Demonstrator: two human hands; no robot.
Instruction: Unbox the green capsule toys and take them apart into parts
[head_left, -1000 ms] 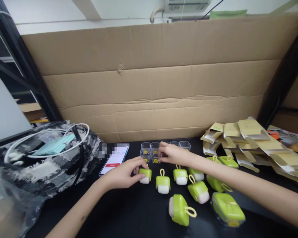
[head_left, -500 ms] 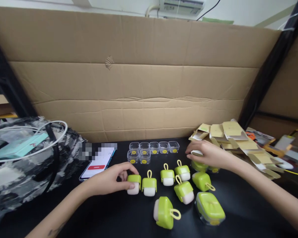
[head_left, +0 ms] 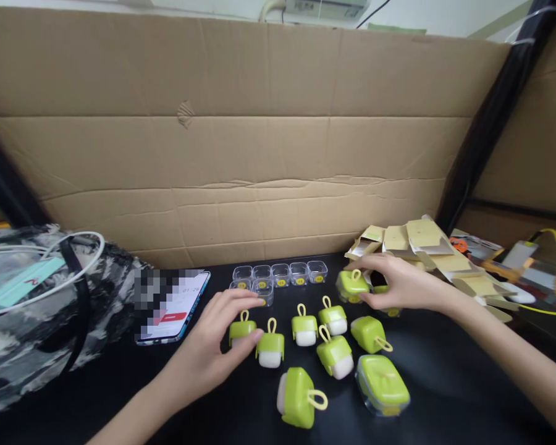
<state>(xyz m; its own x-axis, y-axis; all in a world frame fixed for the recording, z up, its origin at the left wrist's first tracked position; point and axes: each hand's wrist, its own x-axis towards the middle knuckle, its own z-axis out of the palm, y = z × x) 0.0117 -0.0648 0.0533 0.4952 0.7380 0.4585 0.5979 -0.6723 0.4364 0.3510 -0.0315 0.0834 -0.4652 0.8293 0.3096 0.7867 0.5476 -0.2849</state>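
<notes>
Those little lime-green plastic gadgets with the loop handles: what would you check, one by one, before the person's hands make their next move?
1. Right hand grips one lime-green plastic gadget with a loop handle, lifted off the black tabletop: ok.
2. Left hand steadies the leftmost upright green gadget, fingertips touching it: ok.
3. Row of small clear plastic cups with yellow stickers upright: ok.
4. Whether the cups are empty: cannot tell.
5. All gadgets upright: not ok; the big one nearest the camera lies on its side.
6. Smartphone with a lit screen clear of both hands: ok.
</notes>
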